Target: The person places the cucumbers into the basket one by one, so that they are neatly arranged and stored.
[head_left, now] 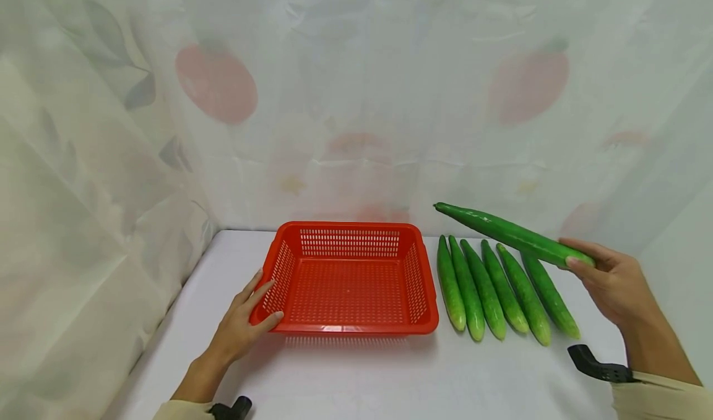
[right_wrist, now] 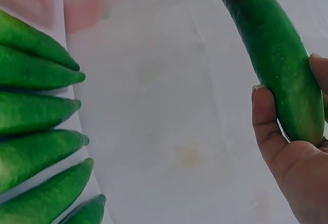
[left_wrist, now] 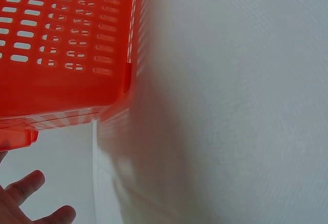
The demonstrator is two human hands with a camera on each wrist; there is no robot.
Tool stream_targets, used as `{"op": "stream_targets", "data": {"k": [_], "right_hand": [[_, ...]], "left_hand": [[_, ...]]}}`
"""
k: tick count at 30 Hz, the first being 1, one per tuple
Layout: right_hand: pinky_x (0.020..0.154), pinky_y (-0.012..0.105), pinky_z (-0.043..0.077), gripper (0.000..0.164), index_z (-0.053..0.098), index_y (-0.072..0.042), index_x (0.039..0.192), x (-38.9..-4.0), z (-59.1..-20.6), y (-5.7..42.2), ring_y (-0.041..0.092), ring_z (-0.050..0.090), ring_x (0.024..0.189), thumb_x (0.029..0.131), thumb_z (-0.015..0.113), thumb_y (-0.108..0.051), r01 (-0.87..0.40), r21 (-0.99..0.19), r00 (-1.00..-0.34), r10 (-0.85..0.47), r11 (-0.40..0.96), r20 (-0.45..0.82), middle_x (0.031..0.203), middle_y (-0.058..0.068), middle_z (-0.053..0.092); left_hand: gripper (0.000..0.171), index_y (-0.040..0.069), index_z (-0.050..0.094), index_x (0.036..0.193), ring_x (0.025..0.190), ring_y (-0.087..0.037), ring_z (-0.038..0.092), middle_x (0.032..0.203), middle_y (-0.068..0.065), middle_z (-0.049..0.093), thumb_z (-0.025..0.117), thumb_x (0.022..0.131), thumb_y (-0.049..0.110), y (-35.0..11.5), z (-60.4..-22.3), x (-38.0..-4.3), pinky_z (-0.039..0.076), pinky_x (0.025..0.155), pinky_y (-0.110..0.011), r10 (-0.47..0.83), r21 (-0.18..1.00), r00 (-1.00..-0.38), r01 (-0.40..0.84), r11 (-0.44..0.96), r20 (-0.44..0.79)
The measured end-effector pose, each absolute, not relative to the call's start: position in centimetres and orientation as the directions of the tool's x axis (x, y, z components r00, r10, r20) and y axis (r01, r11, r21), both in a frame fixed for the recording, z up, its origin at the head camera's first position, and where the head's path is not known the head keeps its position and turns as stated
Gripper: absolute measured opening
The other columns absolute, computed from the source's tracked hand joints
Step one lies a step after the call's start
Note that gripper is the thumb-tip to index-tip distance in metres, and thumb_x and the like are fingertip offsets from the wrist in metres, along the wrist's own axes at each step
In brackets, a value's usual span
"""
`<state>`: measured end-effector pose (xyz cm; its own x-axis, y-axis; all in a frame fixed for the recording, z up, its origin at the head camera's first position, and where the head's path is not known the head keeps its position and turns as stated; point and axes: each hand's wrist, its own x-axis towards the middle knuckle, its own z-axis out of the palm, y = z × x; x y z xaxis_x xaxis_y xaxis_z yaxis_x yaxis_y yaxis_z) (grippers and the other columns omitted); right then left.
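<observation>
A long green cucumber (head_left: pixel 515 235) is held in the air by my right hand (head_left: pixel 615 281), which grips its thick end between thumb and fingers. Its thin tip points left toward the basket. In the right wrist view, the thumb and fingers press on opposite sides of the cucumber (right_wrist: pixel 279 55). My left hand (head_left: pixel 239 324) rests at the left rim of a red plastic basket (head_left: pixel 351 330), its fingers spread and fairly straight. Nothing lies inside the basket. From below, the left wrist view shows the basket's slotted side (left_wrist: pixel 56 80) and some fingertips (left_wrist: pixel 28 185).
Several cucumbers (head_left: pixel 483 290) lie side by side on the white table (head_left: pixel 356 377), right of the basket, under the raised one. A pale curtain with fruit prints (head_left: pixel 356 98) hangs behind the table, and another (head_left: pixel 83 222) hangs along the left.
</observation>
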<state>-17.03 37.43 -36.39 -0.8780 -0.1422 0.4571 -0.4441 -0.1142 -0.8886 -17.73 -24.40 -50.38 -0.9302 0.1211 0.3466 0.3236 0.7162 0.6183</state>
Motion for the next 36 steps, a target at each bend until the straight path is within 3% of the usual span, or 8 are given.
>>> {"op": "stream_targets", "data": {"k": [5, 14, 20, 27, 32, 36], "right_hand": [[0.085, 0.021, 0.048, 0.036, 0.052, 0.017, 0.126, -17.3, -35.9, 36.2, 0.015, 0.062, 0.099, 0.092, 0.042, 0.022, -0.437, -0.890, -0.866, -0.207, -0.133, 0.456, 0.118, 0.010, 0.062], [0.082, 0.022, 0.050, 0.037, 0.054, 0.011, 0.129, -17.9, -35.9, 34.3, 0.014, 0.059, 0.103, 0.093, 0.045, 0.018, -0.406, -0.913, -0.881, -0.251, -0.036, 0.402, 0.120, 0.006, 0.060], [0.082, 0.023, 0.050, 0.036, 0.052, 0.015, 0.128, -18.4, -36.0, 33.0, 0.015, 0.058, 0.107, 0.093, 0.046, 0.018, -0.428, -0.904, -0.866, -0.283, -0.008, 0.412, 0.122, 0.006, 0.061], [0.083, 0.021, 0.048, 0.034, 0.059, 0.008, 0.126, -18.9, -36.4, 31.1, 0.012, 0.053, 0.115, 0.093, 0.050, 0.015, -0.454, -0.889, -0.851, -0.323, 0.056, 0.415, 0.125, 0.006, 0.061], [0.080, 0.021, 0.049, 0.032, 0.060, 0.009, 0.124, -19.4, -36.8, 29.7, 0.012, 0.057, 0.107, 0.093, 0.052, 0.013, -0.445, -0.893, -0.844, -0.361, 0.057, 0.397, 0.124, 0.006, 0.061], [0.075, 0.022, 0.051, 0.030, 0.062, 0.006, 0.123, -19.4, -37.1, 28.7, 0.011, 0.060, 0.092, 0.094, 0.058, 0.004, -0.409, -0.892, -0.882, -0.335, 0.194, 0.332, 0.123, 0.001, 0.059]], "left_hand": [[0.067, 0.015, 0.049, 0.143, 0.133, -0.035, 0.031, 0.158, 0.000, 0.021, 0.069, 0.086, 0.042, -24.4, -50.3, -17.7, 0.037, 0.087, -0.070, 0.122, 0.622, -0.932, 0.320, 0.715, 0.340], [0.067, 0.015, 0.049, 0.144, 0.132, -0.034, 0.032, 0.158, -0.001, 0.021, 0.069, 0.086, 0.043, -24.3, -50.1, -17.7, 0.038, 0.086, -0.069, 0.127, 0.619, -0.932, 0.323, 0.715, 0.340], [0.067, 0.015, 0.048, 0.144, 0.131, -0.033, 0.033, 0.158, 0.000, 0.021, 0.068, 0.086, 0.043, -24.2, -50.1, -17.6, 0.039, 0.086, -0.068, 0.119, 0.620, -0.935, 0.312, 0.720, 0.333], [0.067, 0.016, 0.048, 0.144, 0.132, -0.032, 0.032, 0.158, 0.002, 0.021, 0.068, 0.086, 0.043, -24.2, -50.0, -17.6, 0.040, 0.086, -0.067, 0.111, 0.628, -0.939, 0.302, 0.717, 0.325], [0.067, 0.016, 0.048, 0.144, 0.133, -0.034, 0.031, 0.158, 0.000, 0.020, 0.068, 0.087, 0.044, -24.2, -50.0, -17.6, 0.039, 0.086, -0.069, 0.112, 0.626, -0.940, 0.300, 0.720, 0.321], [0.067, 0.016, 0.048, 0.144, 0.133, -0.034, 0.031, 0.158, 0.001, 0.020, 0.068, 0.086, 0.044, -24.2, -50.1, -17.6, 0.039, 0.086, -0.069, 0.110, 0.629, -0.942, 0.296, 0.719, 0.317]]}}
